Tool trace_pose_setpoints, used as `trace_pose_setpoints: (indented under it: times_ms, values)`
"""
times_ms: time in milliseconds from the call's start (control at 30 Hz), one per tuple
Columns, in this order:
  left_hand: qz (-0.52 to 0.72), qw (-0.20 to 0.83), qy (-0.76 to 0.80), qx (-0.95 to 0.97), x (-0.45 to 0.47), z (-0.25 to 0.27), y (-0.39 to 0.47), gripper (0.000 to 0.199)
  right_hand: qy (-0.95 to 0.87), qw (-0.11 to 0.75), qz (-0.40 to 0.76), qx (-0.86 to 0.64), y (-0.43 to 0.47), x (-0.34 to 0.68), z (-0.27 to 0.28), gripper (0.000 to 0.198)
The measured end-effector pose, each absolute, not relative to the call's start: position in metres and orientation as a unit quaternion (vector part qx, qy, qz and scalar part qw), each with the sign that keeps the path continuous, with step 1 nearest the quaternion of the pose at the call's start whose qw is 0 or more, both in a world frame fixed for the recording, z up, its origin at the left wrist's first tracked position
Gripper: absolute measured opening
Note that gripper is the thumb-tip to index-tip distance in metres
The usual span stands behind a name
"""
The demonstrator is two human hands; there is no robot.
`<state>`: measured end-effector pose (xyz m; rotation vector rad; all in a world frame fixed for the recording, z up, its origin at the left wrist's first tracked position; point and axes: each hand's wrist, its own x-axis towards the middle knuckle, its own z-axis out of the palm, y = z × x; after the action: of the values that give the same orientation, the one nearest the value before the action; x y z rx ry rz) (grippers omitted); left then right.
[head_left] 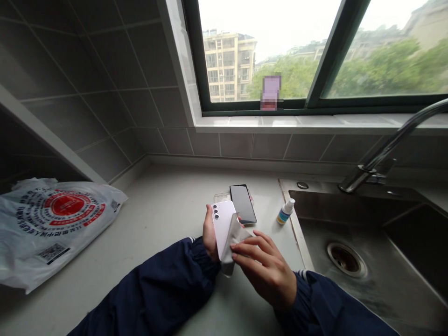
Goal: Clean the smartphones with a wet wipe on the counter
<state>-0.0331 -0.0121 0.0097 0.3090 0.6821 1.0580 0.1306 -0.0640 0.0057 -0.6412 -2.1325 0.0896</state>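
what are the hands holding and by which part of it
The left hand holds the pale phone by its long sides, thumb along the left edge. The right hand rests its fingers on the grey cloth; any grip beneath is hidden.

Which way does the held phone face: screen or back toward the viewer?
Back: the pale phone in the left hand shows three round lenses near one corner, and its screen is hidden.

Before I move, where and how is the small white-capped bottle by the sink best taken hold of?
Grip the labelled body of the small white-capped bottle, below its cap, with the right hand, which is nearest though touching the grey cloth. I'd come from the near left: the narrow bottle appears to stand upright, and the sink lies close on its right.
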Motion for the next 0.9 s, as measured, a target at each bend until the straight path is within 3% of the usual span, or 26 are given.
trace_pose_setpoints:
  times_ms: [267,367,900]
  values:
    - [0.642,0.710,0.263,0.119,-0.048,0.020,0.010,0.069,-0.826,0.473,0.128,-0.280,-0.065,0.132,0.000,0.032]
    - [0.594,0.755,0.236,0.149,-0.059,0.024,0.017,0.077,-0.823,0.472,0.149,-0.280,-0.065,0.130,0.001,0.031]
    - [0.574,0.696,0.391,0.185,-0.086,0.012,0.047,0.071,-0.795,0.485,0.235,-0.280,-0.065,0.131,0.000,0.028]
